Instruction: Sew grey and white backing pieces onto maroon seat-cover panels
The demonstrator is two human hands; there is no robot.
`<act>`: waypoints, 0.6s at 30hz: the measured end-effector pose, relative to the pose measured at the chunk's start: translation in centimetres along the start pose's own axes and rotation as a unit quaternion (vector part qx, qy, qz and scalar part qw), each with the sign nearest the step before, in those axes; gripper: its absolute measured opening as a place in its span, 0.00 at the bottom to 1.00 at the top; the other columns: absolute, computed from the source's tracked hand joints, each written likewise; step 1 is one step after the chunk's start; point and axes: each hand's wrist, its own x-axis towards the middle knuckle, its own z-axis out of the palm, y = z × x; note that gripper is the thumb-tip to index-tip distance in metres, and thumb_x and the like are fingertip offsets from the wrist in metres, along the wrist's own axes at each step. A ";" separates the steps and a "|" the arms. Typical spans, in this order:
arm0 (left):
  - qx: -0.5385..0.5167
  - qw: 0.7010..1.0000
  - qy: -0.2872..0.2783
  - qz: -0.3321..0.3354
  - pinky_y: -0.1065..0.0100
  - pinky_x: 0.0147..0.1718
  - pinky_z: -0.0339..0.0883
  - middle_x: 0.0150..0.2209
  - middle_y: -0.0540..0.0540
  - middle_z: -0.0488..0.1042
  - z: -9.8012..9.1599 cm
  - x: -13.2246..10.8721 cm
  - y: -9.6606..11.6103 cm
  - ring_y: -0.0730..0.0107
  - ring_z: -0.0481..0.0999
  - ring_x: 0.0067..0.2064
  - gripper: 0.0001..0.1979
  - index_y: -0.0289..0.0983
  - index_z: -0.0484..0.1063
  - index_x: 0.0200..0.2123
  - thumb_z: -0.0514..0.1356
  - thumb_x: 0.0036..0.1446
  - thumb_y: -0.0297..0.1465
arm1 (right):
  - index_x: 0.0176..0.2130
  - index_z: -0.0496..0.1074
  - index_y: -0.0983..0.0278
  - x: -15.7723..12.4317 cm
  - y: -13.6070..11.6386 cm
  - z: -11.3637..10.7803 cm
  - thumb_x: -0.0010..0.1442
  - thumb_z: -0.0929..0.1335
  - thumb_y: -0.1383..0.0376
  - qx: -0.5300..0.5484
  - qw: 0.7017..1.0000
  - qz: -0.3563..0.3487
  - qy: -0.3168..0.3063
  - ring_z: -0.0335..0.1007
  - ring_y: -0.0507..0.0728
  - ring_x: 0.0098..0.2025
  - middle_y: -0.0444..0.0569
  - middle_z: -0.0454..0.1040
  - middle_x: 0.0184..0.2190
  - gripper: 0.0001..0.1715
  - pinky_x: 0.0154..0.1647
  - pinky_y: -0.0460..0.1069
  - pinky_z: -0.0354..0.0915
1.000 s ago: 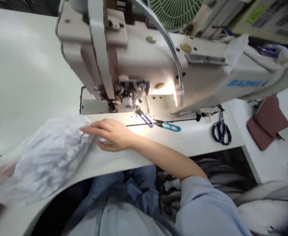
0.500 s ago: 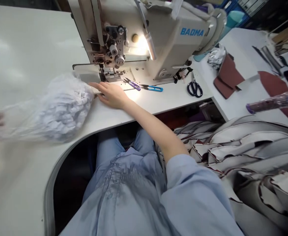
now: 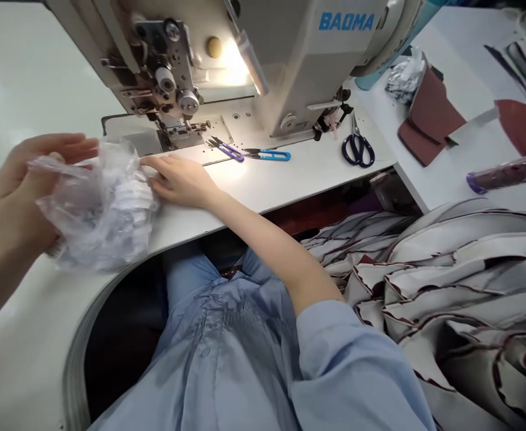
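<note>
A clear plastic bag (image 3: 81, 200) stuffed with white gathered material (image 3: 132, 206) rests on the white sewing table, left of the needle area. My left hand (image 3: 29, 191) is closed on the bag's loose left end, thumb over the crumpled film. At the bag's right edge, my right hand (image 3: 182, 179) lies low over the table with fingers bent, gripping the side of the bag; its fingertips are partly hidden. Just right of this hand are purple thread snips (image 3: 227, 149) and blue thread snips (image 3: 267, 155). Behind it stands the sewing machine's needle and presser foot (image 3: 184, 131).
The lit sewing machine body (image 3: 299, 72) rises behind the hands. Dark-handled scissors (image 3: 357, 149) lie at the table's right end. Brown pieces (image 3: 434, 120) and a wrapped roll (image 3: 510, 172) sit on the side table. Layered grey-white pieces (image 3: 460, 263) are heaped to my right.
My left hand has come in from the left edge with the bag's end, and the stretched film is now bunched up. My right hand stays beside the bag. The view has shifted closer.
</note>
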 end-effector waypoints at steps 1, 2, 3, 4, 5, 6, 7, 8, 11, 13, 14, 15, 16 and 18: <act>-0.012 1.000 0.004 -0.009 0.39 0.58 0.63 0.46 0.44 0.80 0.2 -0.1 -0.2 0.49 0.77 0.51 0.18 0.40 0.78 0.44 0.65 0.49 0.38 | 0.57 0.65 0.65 0.0 0.1 0.2 0.69 0.59 0.61 -0.001 1.000 -0.004 0.001 0.70 0.55 0.51 0.50 0.75 0.48 0.21 0.49 0.51 0.66; -0.020 1.000 0.009 -0.012 0.41 0.58 0.64 0.46 0.45 0.80 0.4 -0.2 -0.4 0.51 0.77 0.49 0.17 0.40 0.79 0.43 0.66 0.49 0.38 | 0.57 0.65 0.65 0.1 0.2 0.3 0.70 0.58 0.60 0.000 1.000 -0.007 0.004 0.70 0.55 0.51 0.50 0.75 0.48 0.21 0.49 0.51 0.66; -0.024 1.000 0.013 -0.011 0.43 0.58 0.64 0.45 0.46 0.80 0.4 -0.2 -0.7 0.54 0.77 0.49 0.16 0.40 0.79 0.43 0.65 0.49 0.37 | 0.56 0.66 0.66 0.1 0.3 0.4 0.70 0.55 0.58 0.001 1.000 -0.008 0.008 0.70 0.55 0.50 0.49 0.76 0.47 0.24 0.48 0.50 0.65; -0.026 1.000 0.016 -0.007 0.45 0.58 0.64 0.45 0.47 0.80 0.3 -0.3 -0.9 0.56 0.77 0.48 0.16 0.41 0.79 0.43 0.65 0.49 0.36 | 0.55 0.67 0.67 0.1 0.3 0.5 0.70 0.52 0.57 0.001 1.000 -0.010 0.012 0.71 0.54 0.50 0.47 0.76 0.45 0.27 0.47 0.50 0.64; -0.029 0.999 0.018 -0.002 0.47 0.58 0.65 0.45 0.49 0.80 0.3 -0.3 -1.1 0.57 0.78 0.47 0.16 0.42 0.79 0.43 0.65 0.49 0.36 | 0.55 0.67 0.67 0.2 0.3 0.5 0.69 0.49 0.56 -0.001 1.000 -0.009 0.014 0.71 0.53 0.49 0.46 0.76 0.44 0.30 0.46 0.50 0.64; -0.032 0.999 0.018 0.000 0.49 0.57 0.66 0.44 0.49 0.80 0.3 -0.4 -1.2 0.58 0.78 0.47 0.16 0.42 0.79 0.43 0.65 0.49 0.35 | 0.55 0.67 0.67 0.2 0.2 0.4 0.69 0.49 0.56 -0.004 1.000 -0.007 0.011 0.71 0.53 0.49 0.45 0.75 0.44 0.30 0.46 0.49 0.64; -0.034 0.999 0.015 -0.001 0.50 0.56 0.67 0.44 0.50 0.81 0.2 -0.4 -1.2 0.59 0.78 0.46 0.15 0.42 0.79 0.43 0.64 0.49 0.34 | 0.56 0.66 0.67 0.2 0.1 0.3 0.70 0.50 0.57 -0.009 1.000 -0.004 0.001 0.71 0.53 0.50 0.46 0.75 0.44 0.29 0.47 0.49 0.64; -0.036 0.999 0.012 -0.004 0.52 0.54 0.68 0.43 0.50 0.81 0.2 -0.5 -1.3 0.60 0.78 0.45 0.15 0.42 0.79 0.43 0.64 0.49 0.34 | 0.57 0.64 0.66 0.2 0.0 0.1 0.70 0.52 0.59 -0.015 1.000 0.000 -0.015 0.70 0.54 0.51 0.47 0.74 0.45 0.25 0.49 0.50 0.65; -0.032 0.999 0.017 -0.003 0.58 0.48 0.71 0.41 0.50 0.81 0.1 -0.8 -1.5 0.63 0.78 0.41 0.14 0.41 0.80 0.43 0.64 0.51 0.35 | 0.59 0.59 0.64 0.1 -0.3 -0.5 0.72 0.55 0.63 -0.026 0.997 0.002 -0.067 0.66 0.58 0.55 0.52 0.71 0.49 0.20 0.52 0.54 0.65; -0.021 0.999 0.027 -0.007 0.60 0.44 0.72 0.40 0.50 0.81 0.1 -0.9 -2.0 0.66 0.77 0.38 0.14 0.41 0.80 0.42 0.64 0.51 0.35 | 0.59 0.58 0.64 0.1 -0.3 -0.5 0.72 0.53 0.64 -0.019 0.997 0.000 -0.074 0.66 0.59 0.55 0.53 0.70 0.50 0.20 0.53 0.55 0.64; -0.018 0.999 0.031 -0.010 0.61 0.42 0.72 0.39 0.51 0.81 0.1 -0.9 -2.2 0.66 0.76 0.38 0.13 0.40 0.80 0.42 0.65 0.51 0.34 | 0.59 0.58 0.65 0.1 -0.3 -0.4 0.72 0.53 0.64 -0.013 0.997 0.001 -0.070 0.66 0.59 0.55 0.53 0.70 0.49 0.19 0.53 0.55 0.64; -0.017 0.999 0.033 -0.014 0.62 0.41 0.72 0.39 0.51 0.81 0.1 -0.9 -2.4 0.66 0.76 0.38 0.13 0.40 0.80 0.41 0.65 0.50 0.33 | 0.58 0.58 0.65 0.2 -0.3 -0.3 0.72 0.53 0.64 -0.007 0.998 0.002 -0.063 0.66 0.59 0.54 0.52 0.70 0.49 0.19 0.52 0.55 0.64; -0.018 0.999 0.036 -0.017 0.62 0.41 0.72 0.38 0.52 0.81 0.1 -0.9 -2.5 0.66 0.77 0.38 0.12 0.40 0.80 0.40 0.65 0.50 0.32 | 0.58 0.59 0.66 0.2 -0.2 -0.2 0.72 0.54 0.64 -0.001 0.999 0.003 -0.055 0.66 0.59 0.53 0.52 0.70 0.48 0.19 0.52 0.55 0.64; -0.024 0.998 0.050 -0.012 0.62 0.41 0.73 0.37 0.52 0.81 0.2 -0.8 -2.4 0.65 0.77 0.39 0.10 0.40 0.81 0.39 0.65 0.51 0.32 | 0.57 0.60 0.67 0.2 -0.1 -0.1 0.72 0.56 0.63 0.006 0.999 0.004 -0.043 0.66 0.59 0.52 0.52 0.71 0.47 0.18 0.51 0.54 0.64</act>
